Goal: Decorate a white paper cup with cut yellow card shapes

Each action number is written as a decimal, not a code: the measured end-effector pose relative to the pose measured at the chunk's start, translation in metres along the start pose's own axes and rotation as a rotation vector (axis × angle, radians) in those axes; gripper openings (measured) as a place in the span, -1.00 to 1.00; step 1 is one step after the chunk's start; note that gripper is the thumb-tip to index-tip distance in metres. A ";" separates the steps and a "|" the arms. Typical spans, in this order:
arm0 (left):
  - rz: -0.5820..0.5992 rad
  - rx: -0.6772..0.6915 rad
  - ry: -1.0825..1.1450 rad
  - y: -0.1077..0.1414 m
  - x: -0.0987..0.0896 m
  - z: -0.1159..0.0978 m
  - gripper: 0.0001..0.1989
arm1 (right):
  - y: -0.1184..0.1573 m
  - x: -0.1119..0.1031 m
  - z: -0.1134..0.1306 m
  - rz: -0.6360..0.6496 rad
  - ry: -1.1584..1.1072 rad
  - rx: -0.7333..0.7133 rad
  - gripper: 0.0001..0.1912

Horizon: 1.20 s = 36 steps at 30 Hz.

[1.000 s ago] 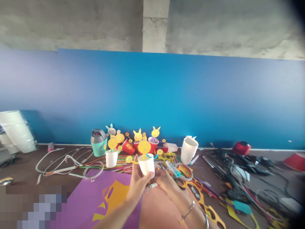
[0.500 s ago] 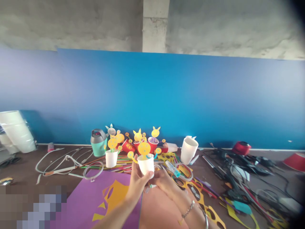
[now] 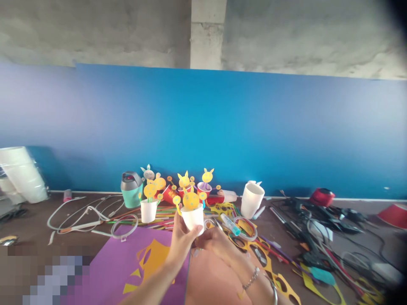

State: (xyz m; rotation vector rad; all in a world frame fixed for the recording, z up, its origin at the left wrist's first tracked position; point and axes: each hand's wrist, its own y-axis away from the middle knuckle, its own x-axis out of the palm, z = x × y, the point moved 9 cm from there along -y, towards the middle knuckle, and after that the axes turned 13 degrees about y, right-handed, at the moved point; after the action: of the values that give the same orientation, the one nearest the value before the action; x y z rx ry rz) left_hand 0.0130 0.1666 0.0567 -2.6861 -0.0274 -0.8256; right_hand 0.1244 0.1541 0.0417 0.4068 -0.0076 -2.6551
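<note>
My left hand (image 3: 182, 238) is wrapped round a white paper cup (image 3: 192, 217), holding it upright above the table. A yellow paper figure (image 3: 191, 200) with round ends on bent arms rises out of this cup. Just right of the cup's base is my right hand (image 3: 213, 242), its fingers curled together; whatever they may hold is too hidden to make out. Beneath the hands lie a purple sheet (image 3: 111, 262) and an orange-pink sheet (image 3: 210, 275). Left of the held cup stands another white cup (image 3: 148, 212) with a yellow figure.
Behind stand red cups with paper figures, a teal container (image 3: 132, 196) and a tall white cup (image 3: 252, 200). To the right lie yellow paper scraps (image 3: 260, 254), a glue stick (image 3: 230, 224), cables and a black tool. White tubing (image 3: 85, 224) curls at the left.
The held cup and its figure have shifted slightly left and turned, bringing the figure's arms closer in. My right hand has moved a little left, and the small white-green item near its fingertips no longer shows.
</note>
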 end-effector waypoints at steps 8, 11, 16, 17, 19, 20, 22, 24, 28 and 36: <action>-0.019 -0.002 0.011 -0.005 -0.004 -0.003 -0.27 | 0.004 -0.027 0.005 -0.012 0.318 0.022 -0.82; -0.045 -0.006 0.017 -0.008 -0.010 -0.002 -0.37 | 0.016 -0.071 0.018 -0.218 0.709 0.040 -0.77; -0.100 -0.030 -0.011 -0.011 -0.017 -0.002 -0.44 | 0.036 -0.098 0.008 -0.169 1.339 0.326 -0.79; -0.104 -0.034 -0.016 -0.011 -0.018 -0.002 -0.45 | 0.038 -0.097 0.005 -0.143 1.396 0.367 -0.77; -0.104 -0.041 -0.015 -0.012 -0.019 -0.003 -0.46 | 0.040 -0.091 0.001 -0.110 1.427 0.400 -0.72; -0.104 -0.044 -0.012 -0.012 -0.019 -0.003 -0.46 | 0.040 -0.087 0.000 -0.099 1.420 0.403 -0.69; -0.102 -0.049 -0.006 -0.013 -0.020 -0.003 -0.46 | 0.039 -0.082 -0.003 -0.074 1.420 0.407 -0.61; -0.101 -0.049 -0.004 -0.014 -0.021 -0.004 -0.46 | 0.037 -0.082 -0.005 -0.070 1.426 0.412 -0.63; -0.096 -0.036 -0.016 -0.016 -0.022 -0.003 -0.47 | 0.035 -0.096 0.000 -0.131 1.448 0.407 -0.73; -0.133 -0.031 -0.037 -0.015 -0.025 -0.004 -0.48 | 0.042 -0.136 0.009 -0.374 1.409 0.522 -0.64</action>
State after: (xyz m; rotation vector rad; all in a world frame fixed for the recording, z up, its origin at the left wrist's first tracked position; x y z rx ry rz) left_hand -0.0112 0.1812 0.0505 -2.7530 -0.2057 -0.8212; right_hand 0.2568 0.1748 0.0919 2.4792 -0.1932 -2.0302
